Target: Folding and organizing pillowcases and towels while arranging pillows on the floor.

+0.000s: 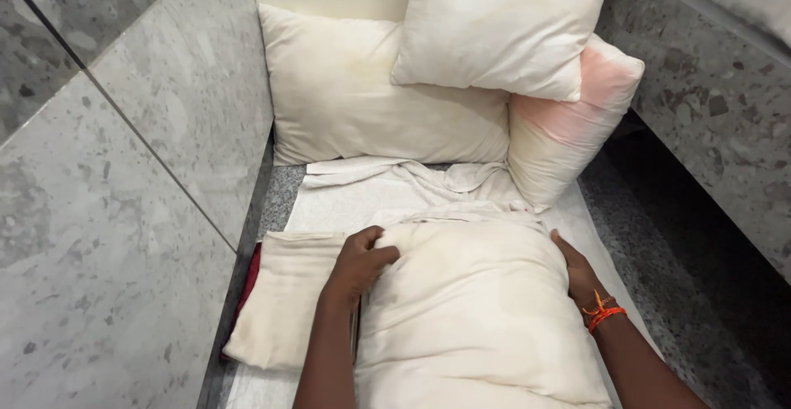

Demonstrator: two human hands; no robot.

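Your 2 arms come up from the bottom of the frame and meet a big, soft, cream-white pillow (478, 310) in the lower middle. Your left hand (360, 262) has its fingers curled and pinches the pillow's upper left corner. Your right hand (577, 271) lies open and flat against the pillow's right edge; you cannot see if its fingers grip under it. An orange thread band (601, 313) sits on that wrist.

Just left of the pillow lies a folded cream cloth (284, 298), with a bit of red fabric (249, 285) peeking out beside it. Under them is a white sheet (329, 203), bunched up in the middle of the frame.

At the top, 3 more pillows lean together: a wide cream pillow (362, 96), a white square pillow (494, 22) on top, and a pink-stained pillow (568, 125) at the right. Grey speckled stone walls (124, 170) stand on both sides.
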